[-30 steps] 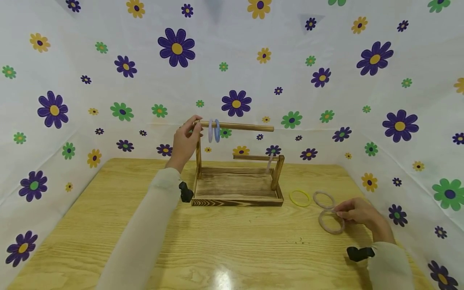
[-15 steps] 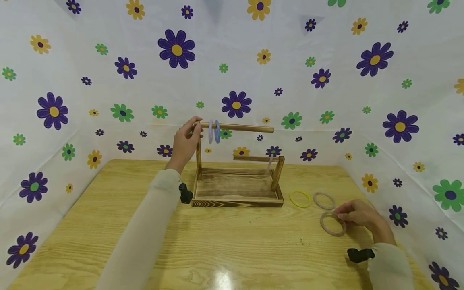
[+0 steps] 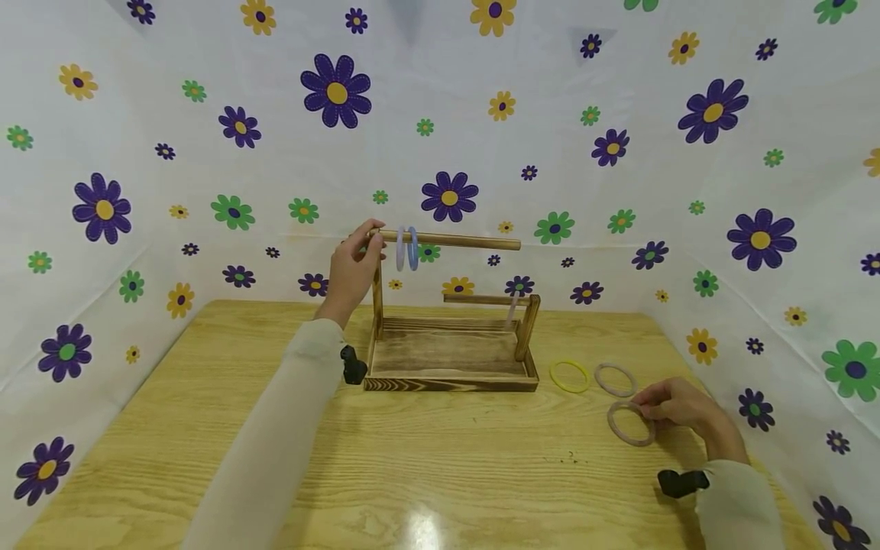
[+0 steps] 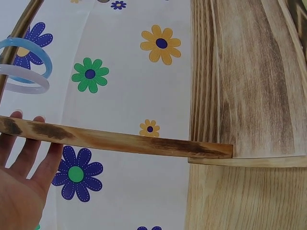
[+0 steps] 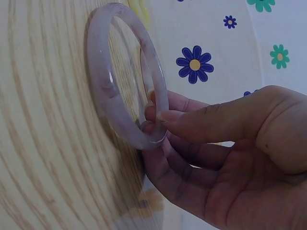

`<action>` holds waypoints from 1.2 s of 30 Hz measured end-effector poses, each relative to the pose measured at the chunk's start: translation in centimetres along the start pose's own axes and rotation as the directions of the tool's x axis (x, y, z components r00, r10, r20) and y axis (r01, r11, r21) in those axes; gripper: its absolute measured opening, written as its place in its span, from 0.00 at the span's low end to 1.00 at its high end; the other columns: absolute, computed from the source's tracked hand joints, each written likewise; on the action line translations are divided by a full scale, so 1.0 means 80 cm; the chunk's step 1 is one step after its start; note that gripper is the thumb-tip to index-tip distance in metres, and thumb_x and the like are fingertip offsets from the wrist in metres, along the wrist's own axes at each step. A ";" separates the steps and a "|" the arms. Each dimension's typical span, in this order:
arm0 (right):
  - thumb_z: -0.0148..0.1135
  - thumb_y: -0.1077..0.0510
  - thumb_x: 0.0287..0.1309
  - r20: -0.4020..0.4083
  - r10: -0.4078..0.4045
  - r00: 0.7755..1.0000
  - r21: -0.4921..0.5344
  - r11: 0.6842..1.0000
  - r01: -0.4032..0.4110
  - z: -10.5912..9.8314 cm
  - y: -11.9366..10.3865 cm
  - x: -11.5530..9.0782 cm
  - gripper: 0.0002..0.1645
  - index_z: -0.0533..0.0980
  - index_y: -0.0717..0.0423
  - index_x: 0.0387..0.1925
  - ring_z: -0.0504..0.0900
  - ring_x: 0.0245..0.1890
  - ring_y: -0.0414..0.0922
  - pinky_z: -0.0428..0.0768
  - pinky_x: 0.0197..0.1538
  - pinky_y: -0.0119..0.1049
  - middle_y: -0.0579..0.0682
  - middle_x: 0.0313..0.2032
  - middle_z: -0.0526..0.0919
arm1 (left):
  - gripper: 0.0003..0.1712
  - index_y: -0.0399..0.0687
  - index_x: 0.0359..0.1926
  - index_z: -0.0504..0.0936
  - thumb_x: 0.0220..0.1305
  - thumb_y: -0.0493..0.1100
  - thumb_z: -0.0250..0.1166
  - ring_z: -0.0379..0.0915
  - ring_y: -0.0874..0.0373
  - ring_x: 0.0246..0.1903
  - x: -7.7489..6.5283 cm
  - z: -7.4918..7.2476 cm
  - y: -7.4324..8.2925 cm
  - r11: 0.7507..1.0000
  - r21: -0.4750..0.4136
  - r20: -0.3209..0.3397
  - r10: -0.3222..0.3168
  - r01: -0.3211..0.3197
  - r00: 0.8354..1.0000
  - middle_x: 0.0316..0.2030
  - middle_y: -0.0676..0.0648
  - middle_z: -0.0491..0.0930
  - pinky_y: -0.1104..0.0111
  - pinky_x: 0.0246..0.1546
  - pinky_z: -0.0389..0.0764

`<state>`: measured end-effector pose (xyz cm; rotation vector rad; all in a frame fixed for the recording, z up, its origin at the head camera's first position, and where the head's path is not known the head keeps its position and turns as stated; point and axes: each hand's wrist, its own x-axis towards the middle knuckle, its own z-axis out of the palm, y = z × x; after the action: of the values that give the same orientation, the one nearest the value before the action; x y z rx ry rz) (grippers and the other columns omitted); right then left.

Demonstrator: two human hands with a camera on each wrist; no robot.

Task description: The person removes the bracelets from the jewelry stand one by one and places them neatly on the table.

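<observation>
My left hand [image 3: 352, 273] grips the top of the tall left post of a wooden bangle stand [image 3: 450, 384]; in the left wrist view its fingers [image 4: 46, 165] reach behind the post [image 4: 120, 141]. A lilac bangle [image 3: 400, 250] and a blue bangle [image 3: 413, 250] hang on the upper bar, close to that hand. At the right, my right hand [image 3: 681, 409] pinches a pale mauve bangle [image 3: 631, 425] between thumb and fingers, low over the table. The right wrist view shows this bangle [image 5: 103, 81] tilted, with the thumb on its near side.
A yellow bangle [image 3: 569, 377] and another pale bangle [image 3: 615, 380] lie on the wooden table [image 3: 440, 466] between the stand and my right hand. One pale pink bangle [image 3: 512, 312] hangs on the stand's lower bar [image 3: 481, 299]. Flower-patterned cloth [image 3: 275, 168] surrounds the table.
The bangle in my right hand has shifted slightly right and toward me, leaving a small gap to the pale bangle behind it. My left hand stays on the post.
</observation>
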<state>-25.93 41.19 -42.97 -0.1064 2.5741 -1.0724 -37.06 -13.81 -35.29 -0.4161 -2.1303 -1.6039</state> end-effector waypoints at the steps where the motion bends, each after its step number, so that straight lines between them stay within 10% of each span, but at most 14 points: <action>1: 0.61 0.70 0.66 0.001 -0.002 1.000 0.002 1.000 0.002 0.000 0.000 0.000 0.15 0.79 0.80 0.49 0.80 0.30 0.39 0.83 0.35 0.34 0.49 0.33 0.87 | 0.24 0.51 0.70 0.74 0.82 0.53 0.51 0.85 0.43 0.48 0.003 0.001 -0.007 1.000 0.007 -0.003 0.004 -0.004 1.000 0.54 0.33 0.80 0.54 0.51 0.85; 36: 0.63 0.69 0.64 0.000 0.075 0.997 0.004 0.997 -0.075 0.000 0.001 0.002 0.17 0.78 0.79 0.50 0.83 0.33 0.41 0.86 0.38 0.35 0.49 0.35 0.88 | 0.23 0.50 0.69 0.74 0.82 0.53 0.51 0.85 0.43 0.49 0.001 0.001 -0.005 1.000 0.002 -0.006 -0.004 0.005 1.000 0.55 0.33 0.80 0.56 0.51 0.85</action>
<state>-26.05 41.25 -43.07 -0.0079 2.5545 -1.0500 -37.31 -13.81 -35.58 -0.4057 -2.1297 -1.6034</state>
